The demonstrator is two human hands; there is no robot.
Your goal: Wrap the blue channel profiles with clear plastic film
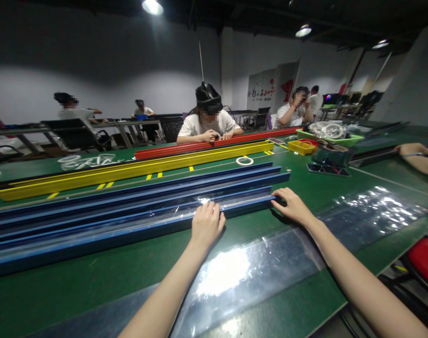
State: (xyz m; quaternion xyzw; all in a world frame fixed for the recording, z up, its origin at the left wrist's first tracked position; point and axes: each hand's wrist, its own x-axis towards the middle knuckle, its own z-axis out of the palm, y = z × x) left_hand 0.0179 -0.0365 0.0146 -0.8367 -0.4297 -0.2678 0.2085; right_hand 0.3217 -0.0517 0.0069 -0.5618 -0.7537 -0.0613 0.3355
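Note:
Several long blue channel strips [129, 230] lie side by side across the green table [94, 286], with clear film showing along the nearest one. My left hand [207, 224] rests on the nearest strip, its fingers bent over the top and side by side; whatever is beneath the fingertips is hidden. At that strip's right end, my right hand [291, 205] pinches the tip between thumb and fingers. A wide sheet of clear plastic film [256, 267] lies flat under my forearms, reflecting the lamps.
Yellow strips [136, 171] and a red strip [185, 149] lie beyond the blue ones. A white ring [245, 161], a phone [328, 169] and a green basket [351, 140] are further back. A person [208, 124] sits opposite; another person's arm [421, 162] reaches in at right.

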